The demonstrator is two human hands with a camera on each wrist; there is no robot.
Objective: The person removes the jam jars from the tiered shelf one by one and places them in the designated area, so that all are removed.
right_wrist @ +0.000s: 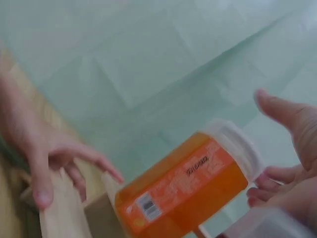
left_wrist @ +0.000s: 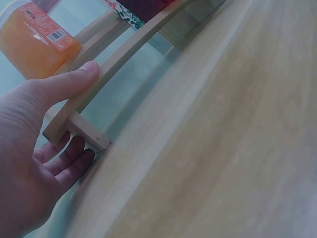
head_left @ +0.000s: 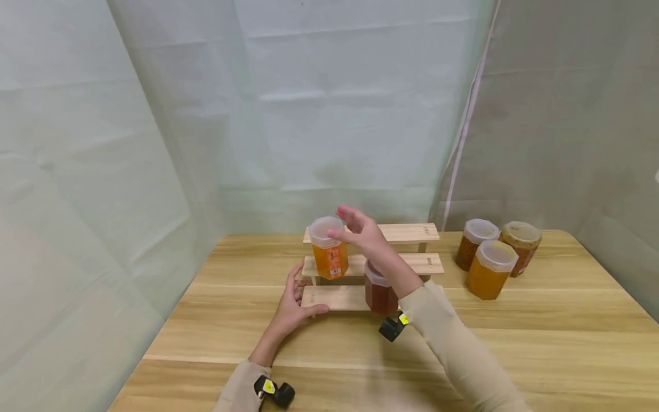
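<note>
The left grip clasps a pale wooden three-tier rack by its left end, probably steadying it. Beyond, the orange octagonal plastic jar sits at the middle step's left, seemingly self-supported, the right grip spread loosely by its translucent lid.

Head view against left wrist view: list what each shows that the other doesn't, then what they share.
Only the head view: an amber jar and two brown jars, one behind-left and one behind-right, standing right of the wooden rack; also the right sleeve.

Only the left wrist view: a green-and-white patterned strip at the dark red jar.

Both: the left hand gripping the rack's end, the orange jar with its orange label, the dark red jar, the rack and the wood-grain tabletop.
</note>
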